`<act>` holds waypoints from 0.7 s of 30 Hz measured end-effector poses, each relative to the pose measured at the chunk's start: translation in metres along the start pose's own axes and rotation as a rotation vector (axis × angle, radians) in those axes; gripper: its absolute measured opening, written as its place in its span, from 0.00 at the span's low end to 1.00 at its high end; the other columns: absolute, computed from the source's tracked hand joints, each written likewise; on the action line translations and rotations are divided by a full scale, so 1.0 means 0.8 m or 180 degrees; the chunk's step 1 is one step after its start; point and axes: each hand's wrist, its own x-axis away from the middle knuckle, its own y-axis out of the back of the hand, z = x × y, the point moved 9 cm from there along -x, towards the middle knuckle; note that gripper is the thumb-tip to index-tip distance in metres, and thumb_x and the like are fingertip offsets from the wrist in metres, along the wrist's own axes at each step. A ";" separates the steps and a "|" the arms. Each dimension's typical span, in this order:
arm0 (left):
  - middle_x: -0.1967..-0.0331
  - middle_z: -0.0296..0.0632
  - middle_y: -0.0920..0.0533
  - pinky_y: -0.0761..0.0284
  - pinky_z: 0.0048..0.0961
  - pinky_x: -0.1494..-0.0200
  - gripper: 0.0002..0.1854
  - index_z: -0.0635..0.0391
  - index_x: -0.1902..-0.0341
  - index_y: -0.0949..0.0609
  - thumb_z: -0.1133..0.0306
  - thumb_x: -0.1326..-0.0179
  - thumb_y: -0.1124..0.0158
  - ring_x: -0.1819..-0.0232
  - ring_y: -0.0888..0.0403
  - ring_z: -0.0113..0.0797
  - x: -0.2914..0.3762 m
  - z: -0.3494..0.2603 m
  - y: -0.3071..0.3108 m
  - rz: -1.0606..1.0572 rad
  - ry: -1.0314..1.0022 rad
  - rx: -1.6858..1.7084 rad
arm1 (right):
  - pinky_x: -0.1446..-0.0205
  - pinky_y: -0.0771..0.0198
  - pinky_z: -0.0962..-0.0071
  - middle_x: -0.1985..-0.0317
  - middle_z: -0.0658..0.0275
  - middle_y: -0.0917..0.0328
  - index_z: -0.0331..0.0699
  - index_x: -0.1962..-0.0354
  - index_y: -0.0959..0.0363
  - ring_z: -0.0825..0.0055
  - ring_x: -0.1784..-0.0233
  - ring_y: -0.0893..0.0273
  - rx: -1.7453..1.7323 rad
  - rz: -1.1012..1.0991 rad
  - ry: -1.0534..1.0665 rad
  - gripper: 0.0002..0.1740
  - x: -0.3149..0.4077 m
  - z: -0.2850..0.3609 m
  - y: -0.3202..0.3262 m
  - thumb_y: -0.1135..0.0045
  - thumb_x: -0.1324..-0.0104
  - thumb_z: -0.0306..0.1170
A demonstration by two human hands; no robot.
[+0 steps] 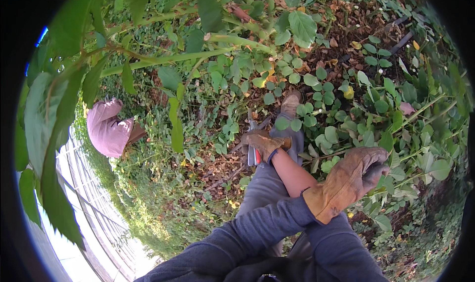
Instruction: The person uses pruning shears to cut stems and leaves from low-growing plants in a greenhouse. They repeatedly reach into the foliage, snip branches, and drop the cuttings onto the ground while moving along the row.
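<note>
My forearms cross, the left lying over the right. Close to my knee, my right hand (264,144) in a worn leather glove grips pruning shears (256,156) with red and grey handles; their metal head points away from me. My left hand (347,183), in a tan leather work glove, is on the right side with its fingers curled. Leafy rose stems (415,152) run up to and behind this glove, which hides whether it holds them. At the upper left, a thick green rose cane (237,41) shows a pale cut end and thorns.
Large leaves (52,107) hang near the camera at the left. A bent-over person in a pink top (111,130) is among the plants. Dry leaves (226,167) cover soil around my boot (291,102). Dark tubing (402,41) lies at the upper right.
</note>
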 end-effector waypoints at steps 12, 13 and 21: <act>0.63 0.42 0.20 0.26 0.36 0.62 0.16 0.53 0.53 0.21 0.68 0.44 0.29 0.63 0.22 0.45 0.000 -0.013 0.017 -0.0669 -0.0468 0.0028 | 0.71 0.25 0.65 0.72 0.55 0.20 0.34 0.68 0.23 0.65 0.71 0.20 0.0053 0.0405 0.0196 0.16 -0.070 0.003 0.074 0.46 0.32 0.40; 0.63 0.42 0.20 0.26 0.36 0.62 0.16 0.53 0.53 0.21 0.68 0.44 0.29 0.63 0.22 0.45 0.001 -0.017 0.019 -0.0738 -0.0533 0.0015 | 0.71 0.25 0.65 0.72 0.55 0.20 0.34 0.67 0.23 0.65 0.71 0.20 0.0261 0.0508 0.0148 0.15 -0.065 0.002 0.068 0.44 0.33 0.40; 0.62 0.42 0.20 0.24 0.38 0.63 0.17 0.51 0.52 0.20 0.67 0.45 0.29 0.63 0.21 0.46 0.015 -0.009 0.012 -0.0770 -0.0353 0.0226 | 0.73 0.28 0.65 0.74 0.57 0.22 0.34 0.69 0.24 0.66 0.73 0.22 0.0364 0.0053 0.0181 0.13 -0.058 0.011 0.067 0.42 0.34 0.37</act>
